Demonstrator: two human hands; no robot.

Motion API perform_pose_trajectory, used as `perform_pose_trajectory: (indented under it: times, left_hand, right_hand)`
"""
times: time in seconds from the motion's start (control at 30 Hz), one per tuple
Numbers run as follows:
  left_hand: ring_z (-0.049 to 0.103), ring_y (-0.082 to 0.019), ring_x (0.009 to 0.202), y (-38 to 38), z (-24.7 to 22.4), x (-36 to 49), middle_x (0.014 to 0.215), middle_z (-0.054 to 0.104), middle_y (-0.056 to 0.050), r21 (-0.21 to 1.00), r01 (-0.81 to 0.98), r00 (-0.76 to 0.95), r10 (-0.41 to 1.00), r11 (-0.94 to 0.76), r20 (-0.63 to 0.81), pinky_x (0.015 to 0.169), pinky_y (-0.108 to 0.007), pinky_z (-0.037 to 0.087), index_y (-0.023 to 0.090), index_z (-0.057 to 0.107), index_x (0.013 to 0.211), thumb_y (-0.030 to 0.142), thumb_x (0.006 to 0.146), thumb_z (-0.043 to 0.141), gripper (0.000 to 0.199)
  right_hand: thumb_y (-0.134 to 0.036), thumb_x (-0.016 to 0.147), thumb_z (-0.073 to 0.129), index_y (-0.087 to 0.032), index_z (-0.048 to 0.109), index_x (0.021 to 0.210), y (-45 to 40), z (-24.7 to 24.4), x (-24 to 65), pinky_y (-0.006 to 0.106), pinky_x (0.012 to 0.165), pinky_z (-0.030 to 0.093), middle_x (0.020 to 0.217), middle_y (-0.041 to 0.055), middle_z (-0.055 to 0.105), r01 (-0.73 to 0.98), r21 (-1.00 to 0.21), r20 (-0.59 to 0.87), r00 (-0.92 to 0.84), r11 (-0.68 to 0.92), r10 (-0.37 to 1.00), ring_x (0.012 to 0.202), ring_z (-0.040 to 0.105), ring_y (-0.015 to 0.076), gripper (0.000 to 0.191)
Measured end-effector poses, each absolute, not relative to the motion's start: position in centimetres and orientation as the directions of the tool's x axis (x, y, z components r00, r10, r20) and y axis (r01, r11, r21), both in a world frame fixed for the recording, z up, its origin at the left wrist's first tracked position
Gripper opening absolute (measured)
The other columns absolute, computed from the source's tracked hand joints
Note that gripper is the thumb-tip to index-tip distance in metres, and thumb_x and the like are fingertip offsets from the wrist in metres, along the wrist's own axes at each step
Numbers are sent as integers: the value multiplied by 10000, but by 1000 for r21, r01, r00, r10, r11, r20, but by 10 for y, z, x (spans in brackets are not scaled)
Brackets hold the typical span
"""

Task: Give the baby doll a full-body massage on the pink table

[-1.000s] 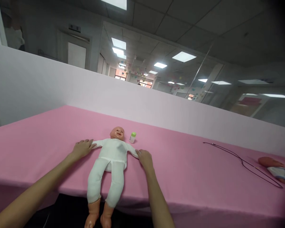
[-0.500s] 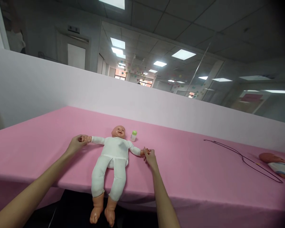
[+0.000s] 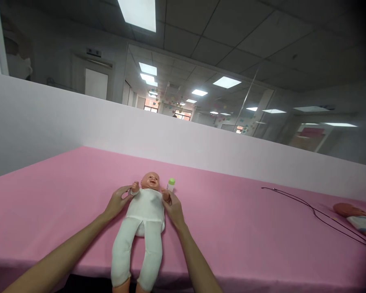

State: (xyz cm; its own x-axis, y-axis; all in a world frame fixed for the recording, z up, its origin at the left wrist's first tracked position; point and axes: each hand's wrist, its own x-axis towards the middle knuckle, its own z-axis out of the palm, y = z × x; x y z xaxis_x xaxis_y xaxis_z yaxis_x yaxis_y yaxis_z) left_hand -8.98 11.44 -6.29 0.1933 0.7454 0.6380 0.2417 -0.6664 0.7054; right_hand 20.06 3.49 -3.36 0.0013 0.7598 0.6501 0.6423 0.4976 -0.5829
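A baby doll [image 3: 144, 207] in a white suit lies on its back on the pink table [image 3: 232, 228], its legs over the front edge. My left hand [image 3: 118, 201] holds the doll's arm on the left, near the wrist, bent up beside its shoulder. My right hand [image 3: 173, 205] grips the doll's other arm by its hand, also folded in at the shoulder. A small white bottle with a green cap [image 3: 171, 184] stands just past my right hand, beside the doll's head; its lower part is partly hidden.
A thin dark cord [image 3: 312, 208] lies looped on the right of the table. Beyond it a second doll [image 3: 350, 211] lies at the right edge. A low white wall [image 3: 201, 148] with glass above runs behind the table.
Both my hands have moved inward with the doll's arms, which were stretched out sideways and are now folded in near its shoulders. The view has tilted up slightly.
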Motion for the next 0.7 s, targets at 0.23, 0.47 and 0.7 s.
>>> perform_pose_trajectory:
  times: [0.23, 0.47, 0.7]
  left_hand:
    - [650, -266, 1166, 114, -66, -94, 1252, 730, -98, 417, 318, 420, 521, -852, 743, 1035, -454, 488, 236, 724, 1218, 238, 1011, 480, 320]
    - [673, -303, 1114, 121, -72, -94, 1219, 716, -131, 853, 80, -15, 855, -516, 519, 944, -429, 539, 178, 659, 1198, 424, 893, 610, 395]
    - [720, -310, 935, 123, -70, -97, 1015, 748, -153, 919, -55, -112, 917, -391, 383, 795, -415, 585, 141, 649, 1032, 486, 756, 750, 453]
  right_hand:
    - [-247, 1050, 474, -251, 657, 1307, 21, -29, 187, 426, 940, 515, 1304, 117, 694, 780, -67, 634, -448, 622, 630, 1122, 654, 280, 315]
    - [-449, 956, 577, -242, 594, 1353, 21, -40, 204, 335, 617, 549, 925, 58, 756, 553, -791, 513, 364, 263, 777, 709, 703, 231, 448]
    - [-448, 741, 780, -175, 610, 1203, 33, -49, 216, 299, 467, 491, 773, 40, 712, 60, -966, 246, 516, 252, 821, 575, 657, 216, 563]
